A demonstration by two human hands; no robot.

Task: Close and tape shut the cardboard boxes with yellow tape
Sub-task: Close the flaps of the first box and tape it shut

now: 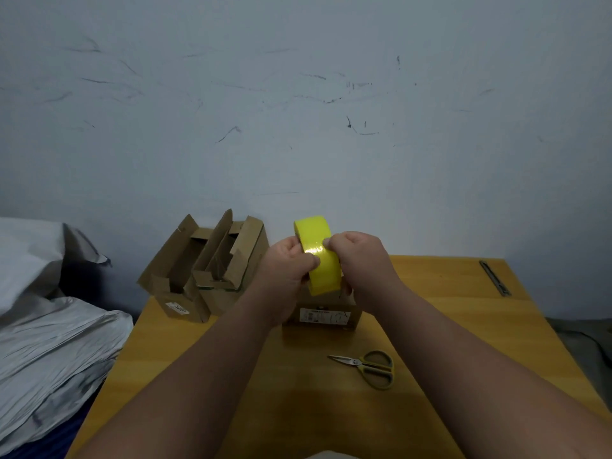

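A roll of yellow tape (323,260) is held upright above the table between both hands. My left hand (288,270) grips its left side, thumb on the outer face. My right hand (361,263) holds the right side with fingertips pinching at the roll's outer surface. Directly beneath the roll sits a small cardboard box (326,316) with a white label on its near face; its top is hidden by the hands and the roll. Two more cardboard boxes stand at the table's far left, one (175,276) beside the other (231,263), both with flaps standing up open.
Scissors (371,367) with olive handles lie on the yellow wooden table (447,326) near the front right. A metal strip, perhaps a utility knife (495,278), lies at the far right. Grey plastic bags (49,326) pile up left of the table. A scuffed wall stands behind.
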